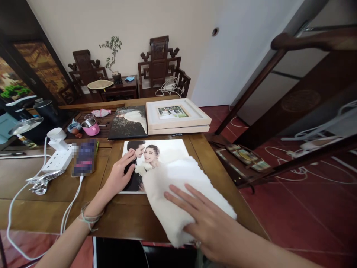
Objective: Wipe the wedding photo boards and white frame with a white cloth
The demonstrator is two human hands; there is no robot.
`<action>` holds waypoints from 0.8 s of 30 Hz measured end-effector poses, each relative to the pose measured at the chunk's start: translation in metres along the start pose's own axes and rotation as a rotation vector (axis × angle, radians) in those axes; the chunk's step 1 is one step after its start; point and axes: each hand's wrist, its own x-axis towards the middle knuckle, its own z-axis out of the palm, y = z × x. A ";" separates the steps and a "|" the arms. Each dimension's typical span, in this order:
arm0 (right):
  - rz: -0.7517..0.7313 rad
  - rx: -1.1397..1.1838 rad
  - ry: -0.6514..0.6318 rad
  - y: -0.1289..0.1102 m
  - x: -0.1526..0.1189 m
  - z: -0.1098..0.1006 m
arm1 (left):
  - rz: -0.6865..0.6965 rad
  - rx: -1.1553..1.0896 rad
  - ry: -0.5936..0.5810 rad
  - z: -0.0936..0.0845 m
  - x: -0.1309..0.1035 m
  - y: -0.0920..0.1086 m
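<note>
A photo panel [181,146] showing a couple lies flat on the wooden table in front of me. My left hand [120,173] rests on its left side, fingers stretched out and holding nothing. A folded white towel [178,173] covers the panel's right part and spreads toward the table's front edge. Over the towel lies my right hand [195,216], its fingers on top and its thumb tucked at the near fold, gripping the cloth. The panel's lower right corner is hidden under the towel.
Behind the panel are a dark photo panel [129,121] and stacked pale frames [178,124]. To the left, a phone [85,158] charges beside a white power strip [60,154] with loose cables. A pink cup [90,128] stands farther back. A wooden chair [251,108] stands right.
</note>
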 end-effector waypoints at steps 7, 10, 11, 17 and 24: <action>0.205 -0.098 -0.050 0.084 0.043 -0.032 | 0.009 -0.009 0.001 -0.001 0.000 -0.001; 0.305 -0.126 -0.019 0.110 0.054 -0.038 | 0.004 -0.012 -0.004 -0.001 0.000 -0.001; 0.325 -0.138 -0.014 0.112 0.055 -0.038 | 0.002 -0.012 -0.005 -0.001 0.000 -0.001; 0.119 -0.177 -0.062 0.056 0.027 -0.018 | -0.004 -0.017 0.004 -0.001 0.000 0.000; -0.074 -0.096 -0.085 0.001 0.006 -0.007 | -0.002 -0.020 0.005 0.000 0.000 -0.002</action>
